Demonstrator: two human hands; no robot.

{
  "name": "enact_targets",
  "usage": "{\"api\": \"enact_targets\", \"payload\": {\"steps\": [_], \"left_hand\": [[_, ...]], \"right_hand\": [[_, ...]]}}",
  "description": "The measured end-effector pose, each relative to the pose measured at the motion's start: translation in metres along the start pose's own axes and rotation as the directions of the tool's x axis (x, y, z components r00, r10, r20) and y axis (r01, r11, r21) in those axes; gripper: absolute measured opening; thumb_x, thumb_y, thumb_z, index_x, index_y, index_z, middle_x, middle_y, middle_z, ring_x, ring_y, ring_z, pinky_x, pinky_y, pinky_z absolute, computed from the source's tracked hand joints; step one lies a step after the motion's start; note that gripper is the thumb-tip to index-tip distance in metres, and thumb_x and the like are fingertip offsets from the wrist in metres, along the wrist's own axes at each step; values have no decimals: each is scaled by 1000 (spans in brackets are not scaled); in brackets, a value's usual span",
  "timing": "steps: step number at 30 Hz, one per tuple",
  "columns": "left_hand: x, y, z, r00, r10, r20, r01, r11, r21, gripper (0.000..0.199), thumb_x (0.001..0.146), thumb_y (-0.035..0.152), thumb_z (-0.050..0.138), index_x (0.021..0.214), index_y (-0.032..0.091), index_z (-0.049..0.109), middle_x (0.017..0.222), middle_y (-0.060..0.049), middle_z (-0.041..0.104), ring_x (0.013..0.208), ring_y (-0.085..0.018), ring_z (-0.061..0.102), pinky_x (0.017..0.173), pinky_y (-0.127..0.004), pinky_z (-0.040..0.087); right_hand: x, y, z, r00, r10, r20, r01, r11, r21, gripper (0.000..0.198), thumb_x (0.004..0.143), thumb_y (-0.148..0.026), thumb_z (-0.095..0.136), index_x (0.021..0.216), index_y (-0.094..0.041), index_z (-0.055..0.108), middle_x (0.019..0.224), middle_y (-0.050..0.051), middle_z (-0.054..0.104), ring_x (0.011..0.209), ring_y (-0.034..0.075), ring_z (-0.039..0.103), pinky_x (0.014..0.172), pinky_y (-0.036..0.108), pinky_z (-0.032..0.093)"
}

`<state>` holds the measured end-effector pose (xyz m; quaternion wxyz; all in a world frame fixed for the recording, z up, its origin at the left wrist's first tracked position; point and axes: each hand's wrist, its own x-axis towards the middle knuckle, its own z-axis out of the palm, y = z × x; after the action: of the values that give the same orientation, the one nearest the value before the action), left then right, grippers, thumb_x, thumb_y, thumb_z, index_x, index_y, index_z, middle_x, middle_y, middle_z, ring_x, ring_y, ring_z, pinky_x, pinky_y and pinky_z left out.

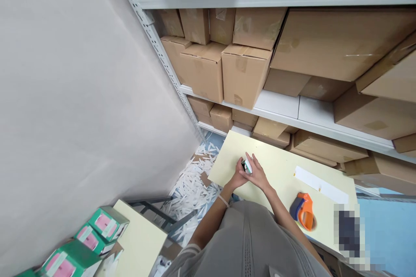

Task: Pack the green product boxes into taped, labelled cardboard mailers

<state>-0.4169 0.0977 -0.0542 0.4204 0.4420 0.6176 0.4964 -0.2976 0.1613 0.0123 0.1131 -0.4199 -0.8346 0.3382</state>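
Observation:
My left hand (238,176) is curled round a small white-and-green box (248,166) above the left part of the pale yellow table (269,152). From the other side my right hand (258,175) grips the same box, its thumb low and its fingers reaching past the top. A dark area shows on the box's left side; whether that is an opening I cannot tell. To the right on the table lies an orange tape dispenser (307,213) with a roll of tape. Beyond it is a long white strip of paper (320,184).
Shelves (279,114) packed with cardboard boxes (245,71) stand behind the table. White paper strips (191,184) litter the floor at left. Green-and-pink boxes (107,223) sit on a second table (143,233) at lower left, beside the wall (81,95). A blurred patch covers the table's right end.

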Motion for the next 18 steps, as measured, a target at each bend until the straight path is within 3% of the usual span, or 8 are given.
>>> {"api": "enact_targets", "payload": {"steps": [4, 8, 18], "left_hand": [[0, -3, 1, 998, 35, -49, -33, 999, 40, 93, 70, 26, 75, 147, 19, 24, 149, -19, 31, 141, -33, 32, 117, -54, 25], [1, -3, -1, 996, 79, -43, -74, 991, 111, 77, 74, 22, 70, 142, 17, 32, 143, -19, 39, 138, -32, 35, 116, -54, 26], [1, 5, -3, 998, 34, -47, -29, 994, 109, 78, 67, 19, 74, 137, 20, 38, 137, -15, 45, 132, -31, 41, 112, -50, 33]], "right_hand": [[3, -9, 12, 1000, -7, -23, 5, 997, -75, 53, 97, -49, 32, 149, -38, 36, 163, 3, 19, 146, 30, 26, 113, 53, 29], [6, -8, 21, 992, -9, -125, -13, 985, -172, 51, 97, -45, 31, 145, -34, 45, 162, 6, 20, 136, 38, 34, 105, 59, 35], [9, 1, 18, 987, -40, -155, -7, 956, -293, 48, 95, -41, 38, 141, -35, 49, 155, 10, 34, 117, 36, 50, 87, 52, 50]]}}
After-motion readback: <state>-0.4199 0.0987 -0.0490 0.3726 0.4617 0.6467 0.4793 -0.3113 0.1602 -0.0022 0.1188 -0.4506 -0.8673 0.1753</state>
